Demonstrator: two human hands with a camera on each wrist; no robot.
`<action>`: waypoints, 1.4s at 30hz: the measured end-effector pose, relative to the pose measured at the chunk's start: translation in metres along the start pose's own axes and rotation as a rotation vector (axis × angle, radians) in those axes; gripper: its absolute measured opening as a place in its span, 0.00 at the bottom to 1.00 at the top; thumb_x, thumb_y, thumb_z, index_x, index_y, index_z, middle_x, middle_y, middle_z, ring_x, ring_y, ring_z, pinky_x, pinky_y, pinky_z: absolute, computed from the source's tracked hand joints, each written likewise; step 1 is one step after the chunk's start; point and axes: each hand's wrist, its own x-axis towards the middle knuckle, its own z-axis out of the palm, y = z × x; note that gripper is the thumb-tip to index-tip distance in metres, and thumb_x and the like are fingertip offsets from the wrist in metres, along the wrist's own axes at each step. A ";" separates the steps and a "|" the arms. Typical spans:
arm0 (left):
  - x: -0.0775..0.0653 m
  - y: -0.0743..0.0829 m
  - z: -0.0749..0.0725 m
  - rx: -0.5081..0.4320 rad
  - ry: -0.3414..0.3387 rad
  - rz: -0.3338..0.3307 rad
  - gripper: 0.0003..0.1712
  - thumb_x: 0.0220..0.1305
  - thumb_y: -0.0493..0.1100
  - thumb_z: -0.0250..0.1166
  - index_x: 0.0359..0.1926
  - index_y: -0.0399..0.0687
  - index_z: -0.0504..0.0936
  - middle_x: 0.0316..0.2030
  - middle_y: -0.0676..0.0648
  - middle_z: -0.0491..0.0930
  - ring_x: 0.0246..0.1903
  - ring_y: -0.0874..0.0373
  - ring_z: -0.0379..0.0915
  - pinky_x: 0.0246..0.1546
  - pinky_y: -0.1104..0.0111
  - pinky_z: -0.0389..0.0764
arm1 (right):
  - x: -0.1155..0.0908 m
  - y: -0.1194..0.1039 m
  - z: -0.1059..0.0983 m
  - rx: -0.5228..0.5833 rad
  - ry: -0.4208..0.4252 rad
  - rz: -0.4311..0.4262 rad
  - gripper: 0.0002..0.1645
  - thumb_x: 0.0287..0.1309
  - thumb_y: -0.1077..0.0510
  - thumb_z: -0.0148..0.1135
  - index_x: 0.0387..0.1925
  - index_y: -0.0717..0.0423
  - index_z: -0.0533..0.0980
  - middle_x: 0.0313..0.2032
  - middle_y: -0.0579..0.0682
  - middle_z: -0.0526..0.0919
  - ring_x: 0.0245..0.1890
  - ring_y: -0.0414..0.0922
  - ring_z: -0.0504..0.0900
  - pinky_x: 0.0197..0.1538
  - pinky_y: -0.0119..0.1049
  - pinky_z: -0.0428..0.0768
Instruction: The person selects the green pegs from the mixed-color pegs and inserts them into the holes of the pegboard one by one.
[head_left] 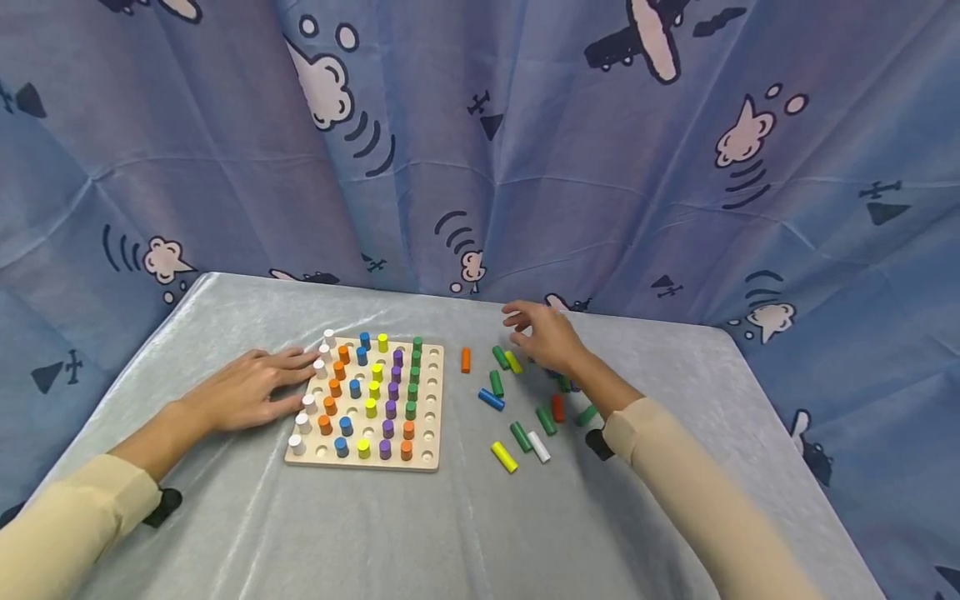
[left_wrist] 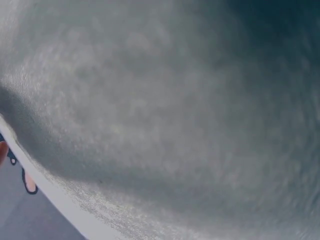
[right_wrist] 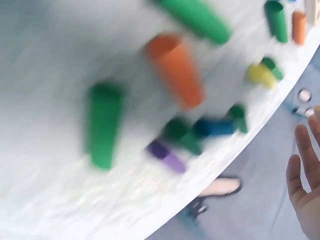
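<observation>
A wooden pegboard [head_left: 352,460] lies on the table, with columns of white, orange, blue, yellow, purple and green pegs standing in its holes. Two orange pegs [head_left: 407,440] stand at the near end of the green column. My left hand [head_left: 251,387] lies flat at the board's left edge, fingertips by the white pegs [head_left: 309,403]. Over the loose pegs, my right hand [head_left: 551,337] hovers with loosely bent fingers and no peg visible in it. The right wrist view catches this hand [right_wrist: 307,190] at its right border, partly cut off. Table cloth fills most of the left wrist view.
Loose pegs lie right of the board: an orange peg [head_left: 466,360], a blue peg [head_left: 491,399], a yellow peg [head_left: 504,457], a white peg [head_left: 538,447] and several green ones. A purple peg [right_wrist: 167,156] lies near the far edge. A patterned curtain [head_left: 480,150] hangs behind.
</observation>
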 end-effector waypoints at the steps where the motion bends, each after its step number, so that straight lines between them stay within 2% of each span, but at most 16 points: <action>1: 0.000 0.000 0.000 0.000 0.000 0.000 0.29 0.69 0.52 0.61 0.65 0.40 0.76 0.70 0.43 0.68 0.67 0.39 0.64 0.56 0.43 0.69 | -0.004 0.006 -0.004 -0.001 -0.002 -0.001 0.25 0.63 0.65 0.64 0.62 0.58 0.74 0.51 0.54 0.86 0.51 0.52 0.83 0.54 0.51 0.78; 5: -0.001 0.000 0.000 0.000 0.000 -0.003 0.30 0.69 0.52 0.61 0.65 0.39 0.76 0.70 0.43 0.67 0.67 0.39 0.64 0.56 0.43 0.69 | -0.019 0.029 -0.014 -0.002 0.004 -0.002 0.25 0.63 0.66 0.63 0.62 0.60 0.74 0.50 0.56 0.86 0.51 0.54 0.83 0.56 0.55 0.77; 11: -0.001 0.001 0.000 0.001 -0.005 -0.007 0.30 0.70 0.53 0.60 0.65 0.40 0.76 0.70 0.43 0.67 0.67 0.39 0.64 0.56 0.43 0.69 | -0.041 0.052 -0.024 -0.016 0.015 0.025 0.25 0.61 0.67 0.65 0.60 0.62 0.75 0.48 0.57 0.86 0.49 0.55 0.84 0.56 0.56 0.76; 22: 0.000 0.001 0.001 0.005 0.019 0.010 0.29 0.68 0.51 0.62 0.64 0.38 0.77 0.69 0.42 0.68 0.67 0.39 0.65 0.55 0.44 0.70 | -0.081 0.073 -0.030 0.011 -0.036 -0.005 0.25 0.59 0.69 0.65 0.59 0.66 0.75 0.45 0.58 0.87 0.47 0.55 0.85 0.51 0.57 0.78; 26: -0.001 0.001 0.001 0.003 0.024 0.006 0.29 0.68 0.51 0.62 0.63 0.39 0.77 0.69 0.42 0.68 0.67 0.39 0.65 0.55 0.44 0.70 | -0.093 0.080 -0.032 0.039 -0.066 -0.022 0.25 0.59 0.69 0.66 0.58 0.66 0.76 0.44 0.57 0.88 0.47 0.54 0.85 0.46 0.51 0.79; 30: -0.001 0.002 0.001 0.002 0.027 0.005 0.29 0.68 0.51 0.62 0.63 0.38 0.77 0.69 0.42 0.68 0.67 0.39 0.65 0.55 0.45 0.70 | -0.102 0.088 -0.032 0.089 -0.109 -0.030 0.24 0.57 0.70 0.66 0.57 0.67 0.76 0.44 0.57 0.88 0.47 0.54 0.85 0.42 0.43 0.79; 33: -0.002 0.001 0.002 0.005 0.029 0.009 0.29 0.68 0.50 0.62 0.63 0.38 0.77 0.69 0.41 0.68 0.66 0.39 0.65 0.55 0.44 0.70 | -0.107 0.096 -0.030 0.119 -0.134 -0.034 0.25 0.56 0.71 0.68 0.56 0.66 0.77 0.45 0.57 0.87 0.48 0.54 0.85 0.41 0.40 0.79; 37: -0.002 0.001 0.002 0.006 0.029 0.012 0.29 0.68 0.50 0.62 0.64 0.38 0.77 0.69 0.41 0.68 0.66 0.39 0.65 0.55 0.44 0.70 | -0.112 0.105 -0.025 0.160 -0.160 -0.053 0.26 0.54 0.72 0.68 0.56 0.67 0.76 0.45 0.57 0.87 0.48 0.54 0.85 0.44 0.44 0.82; 42: -0.002 0.001 0.002 0.005 0.037 0.016 0.29 0.68 0.50 0.62 0.63 0.38 0.77 0.69 0.41 0.68 0.66 0.39 0.65 0.55 0.45 0.70 | -0.116 0.113 -0.017 0.161 -0.153 -0.103 0.26 0.52 0.72 0.69 0.55 0.67 0.77 0.44 0.55 0.88 0.48 0.53 0.85 0.46 0.50 0.82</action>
